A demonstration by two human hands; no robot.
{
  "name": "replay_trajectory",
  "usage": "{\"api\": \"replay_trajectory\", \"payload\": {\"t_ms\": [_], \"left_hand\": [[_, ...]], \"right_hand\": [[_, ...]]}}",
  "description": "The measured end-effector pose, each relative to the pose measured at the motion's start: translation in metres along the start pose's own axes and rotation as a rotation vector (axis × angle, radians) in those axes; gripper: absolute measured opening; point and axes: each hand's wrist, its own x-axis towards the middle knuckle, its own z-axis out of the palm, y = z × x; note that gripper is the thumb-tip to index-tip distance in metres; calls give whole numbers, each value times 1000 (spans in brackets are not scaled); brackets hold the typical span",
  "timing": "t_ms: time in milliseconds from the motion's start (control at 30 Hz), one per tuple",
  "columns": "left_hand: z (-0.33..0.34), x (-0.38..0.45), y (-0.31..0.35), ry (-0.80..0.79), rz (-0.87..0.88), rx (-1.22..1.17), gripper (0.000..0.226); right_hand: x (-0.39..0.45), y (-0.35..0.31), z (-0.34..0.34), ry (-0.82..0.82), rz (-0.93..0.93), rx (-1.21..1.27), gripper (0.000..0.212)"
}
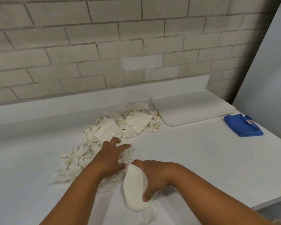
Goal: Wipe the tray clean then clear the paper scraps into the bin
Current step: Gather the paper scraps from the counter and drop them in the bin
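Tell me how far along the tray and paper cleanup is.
The tray looks clean and bare, with the blue cloth set aside. The right hand grips a napkin, and the left hand reaches into the scraps. Most remain; no bin shows.

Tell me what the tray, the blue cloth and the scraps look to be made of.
Tray: probably moulded plastic, white and smooth, with rounded corners and a low raised rim.
Blue cloth: soft woven or microfibre fabric, folded, matte, with a small sewn label.
Paper scraps: thin tissue or napkin paper, off-white, crumpled and creased, some with yellowish stains. The right hand grips one wad.
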Motion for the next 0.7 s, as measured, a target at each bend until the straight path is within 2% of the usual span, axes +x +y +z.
{"api": "replay_trajectory", "payload": {"t_ms": [100,233,400,567,700], "left_hand": [[1,17,6,-111,-10,41,58],[-3,34,10,-90,17,59,16],[-22,38,11,-22,-41,-93,15],[-47,27,12,150,-31,-475,10],[-52,25,22,150,4,-730,12]], "right_hand": [[1,1,0,-72,56,71,65],[-1,7,-1,-75,102,132,49],[-13,26,-12,37,108,269,43],[-28,49,-27,221,60,531,44],[-37,54,-35,318,-6,665,42]]}}
